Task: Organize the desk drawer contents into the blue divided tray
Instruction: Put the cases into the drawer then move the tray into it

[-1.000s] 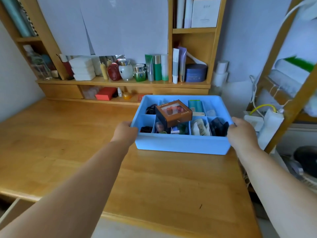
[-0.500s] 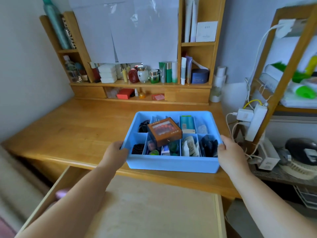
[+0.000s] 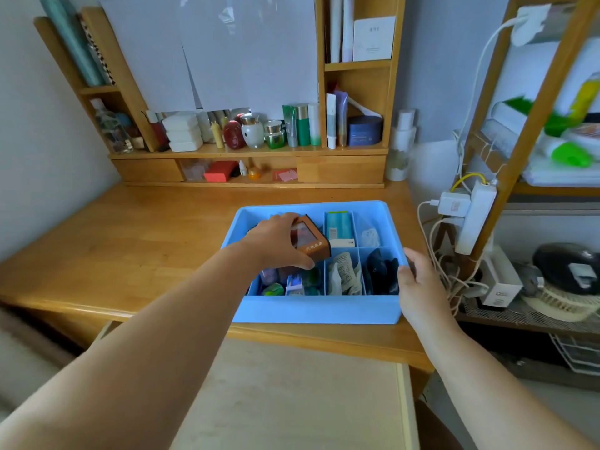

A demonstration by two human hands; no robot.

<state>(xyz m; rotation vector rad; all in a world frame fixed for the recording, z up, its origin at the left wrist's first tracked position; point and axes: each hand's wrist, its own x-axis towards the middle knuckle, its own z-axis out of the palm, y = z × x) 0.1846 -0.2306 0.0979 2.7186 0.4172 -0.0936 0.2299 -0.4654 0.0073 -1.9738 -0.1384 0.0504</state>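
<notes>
the blue divided tray [image 3: 316,308] is set on the wooden bench [image 3: 136,241], its near wall close to the bench's front edge. the left hand [image 3: 276,241] is reached in over the tray's left side and is closed on a brown box [image 3: 310,240], thumb at the box's near corner and fingers over its top; the box is tilted and rides above the dividers. under and just nearer than this hand, small green, pink and blue-white items are seen in the near-left compartments, too small to be named. to the right of the hand, a teal packet [image 3: 337,224] is stood in a far compartment, and white printed sachets [image 3: 344,274] are held in the near-middle one.

the right hand [image 3: 418,287] is wrapped on the tray's right rim at the near corner, thumb inside against the wall, and dark items [image 3: 381,271] lie just left of it. close to the right of this hand the bench ends, and white cables [image 3: 438,264] and a power strip [image 3: 475,219] hang there, so little room is left on that side. to the left of the left forearm a wide stretch of bench is open. nearer than both wrists, below the bench edge, an open drawer [image 3: 292,394] is seen with a pale floor. beyond the tray, bare bench runs to the shelf unit [image 3: 253,151] of bottles and jars.
</notes>
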